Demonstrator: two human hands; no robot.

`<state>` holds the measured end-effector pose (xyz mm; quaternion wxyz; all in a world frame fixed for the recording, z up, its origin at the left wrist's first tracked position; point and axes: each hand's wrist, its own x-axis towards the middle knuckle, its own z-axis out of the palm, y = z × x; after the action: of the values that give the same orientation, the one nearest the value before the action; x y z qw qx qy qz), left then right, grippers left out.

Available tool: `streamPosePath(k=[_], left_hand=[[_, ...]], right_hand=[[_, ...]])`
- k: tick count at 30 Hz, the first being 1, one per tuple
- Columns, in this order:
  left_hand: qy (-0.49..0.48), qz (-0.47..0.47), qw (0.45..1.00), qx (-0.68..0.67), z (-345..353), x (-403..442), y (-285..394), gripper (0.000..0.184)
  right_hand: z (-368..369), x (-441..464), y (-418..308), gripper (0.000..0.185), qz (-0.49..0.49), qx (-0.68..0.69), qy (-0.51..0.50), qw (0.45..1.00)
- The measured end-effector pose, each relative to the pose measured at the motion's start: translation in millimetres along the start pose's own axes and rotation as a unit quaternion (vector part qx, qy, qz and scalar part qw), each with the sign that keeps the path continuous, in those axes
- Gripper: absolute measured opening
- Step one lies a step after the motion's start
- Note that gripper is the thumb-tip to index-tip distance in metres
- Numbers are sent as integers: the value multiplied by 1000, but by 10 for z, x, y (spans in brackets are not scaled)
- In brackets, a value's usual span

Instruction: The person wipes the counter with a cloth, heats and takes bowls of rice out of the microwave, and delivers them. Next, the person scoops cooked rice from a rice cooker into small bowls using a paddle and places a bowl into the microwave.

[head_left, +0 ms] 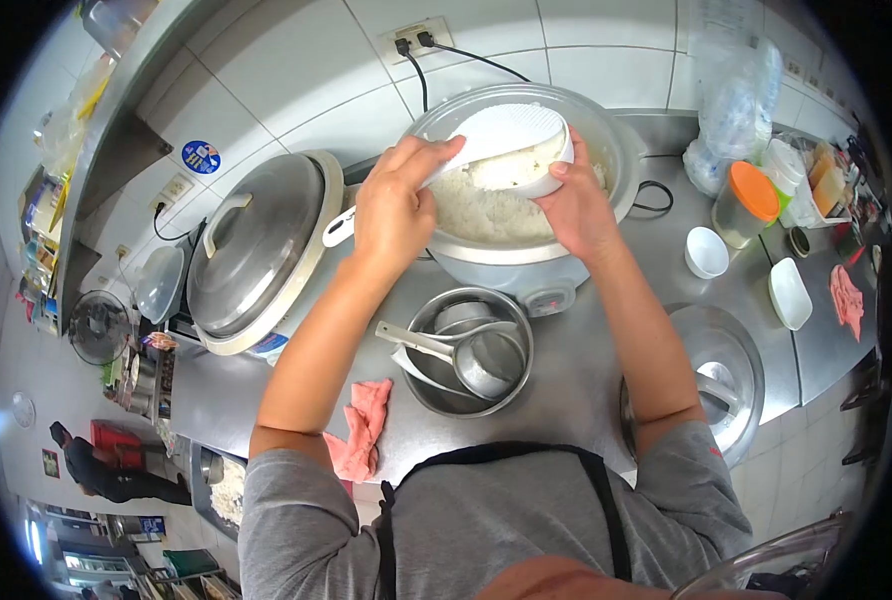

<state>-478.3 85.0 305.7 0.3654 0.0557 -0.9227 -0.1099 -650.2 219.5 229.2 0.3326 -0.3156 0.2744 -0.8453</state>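
Observation:
My left hand (398, 200) is closed round a white rice paddle (506, 128), whose handle end sticks out below my wrist. The paddle's dimpled blade lies over a white bowl (538, 186) with rice (514, 168) in it. My right hand (580, 205) grips this bowl by its side, thumb at the rim. Both hands are above the open rice cooker (556, 262), where cooked white rice (486, 215) fills the pot.
A steel bowl (436, 398) with ladles stands in front of the cooker. Left is a lidded cooker (256, 250); a pink cloth (366, 425) lies nearby. On the right are a metal lid (741, 350), a small white bowl (706, 252) and an orange-lidded container (746, 205). A person (116, 475) stands far left.

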Motion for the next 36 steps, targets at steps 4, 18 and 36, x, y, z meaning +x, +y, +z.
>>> streamPosePath(k=[4, 18, 36], left_hand=[[-27, -5, 999, 22, -50, -17, 2, 65], [-9, -69, 976, -208, -187, 127, -177, 55], [-74, -354, 790, -496, 26, -268, 245, 50]], right_hand=[[-51, 21, 21, 83, 5, -8, -10, 1000], [-9, -37, -7, 90, -13, 8, -53, 998], [80, -7, 102, 108, -142, -108, 28, 984]])
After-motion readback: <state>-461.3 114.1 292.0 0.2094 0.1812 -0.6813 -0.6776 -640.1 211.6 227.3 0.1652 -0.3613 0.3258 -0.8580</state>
